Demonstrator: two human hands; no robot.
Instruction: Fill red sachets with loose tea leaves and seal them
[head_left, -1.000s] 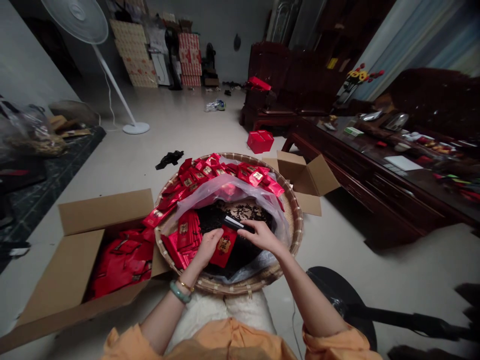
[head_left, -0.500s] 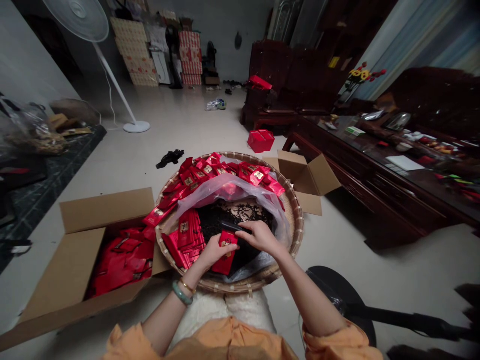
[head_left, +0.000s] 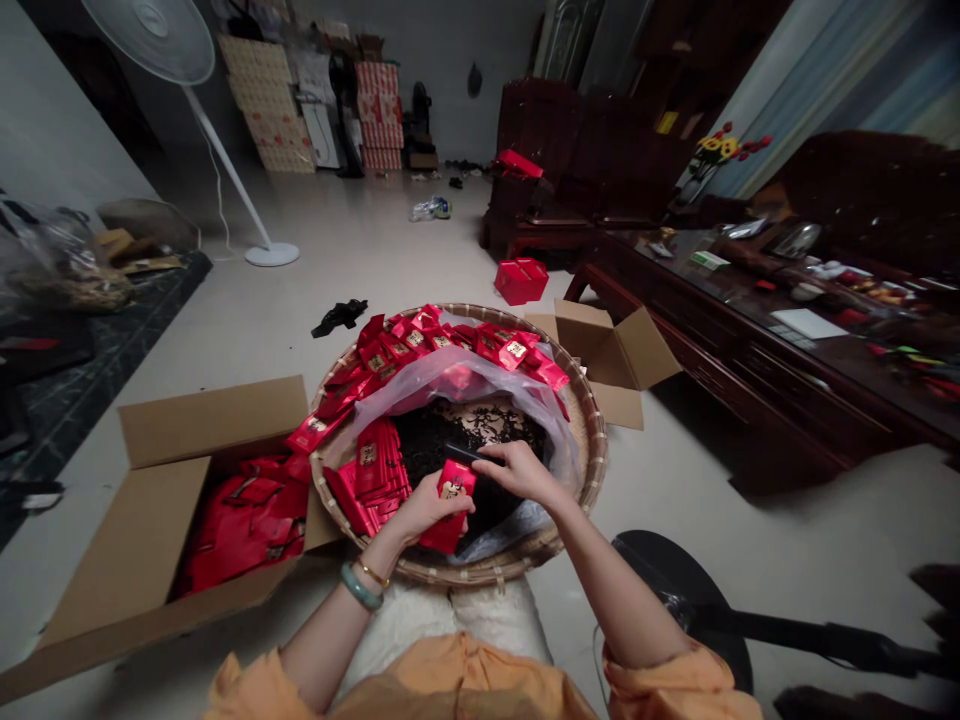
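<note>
My left hand grips an upright red packet with a printed gold and dark label. My right hand pinches a slim black scoop-like tool, which lies across the packet's top edge. Whether anything lies on the tool is too dark to tell. Below both hands, dark loose leaves that look like dried tea fill a clear plastic sheet in a round woven basket. Stacked red packets stand at the basket's left, and more shiny red packets line its far side.
An open carton of red packets is at the left. Another open carton stands beyond the basket's right side. A black round base with a pole is close at my right. A white fan and a long dark table stand farther off.
My left hand has tilted the red packet slightly, with its label showing more and its bottom shifted left. The black tool stays at the packet's top in my right hand.
</note>
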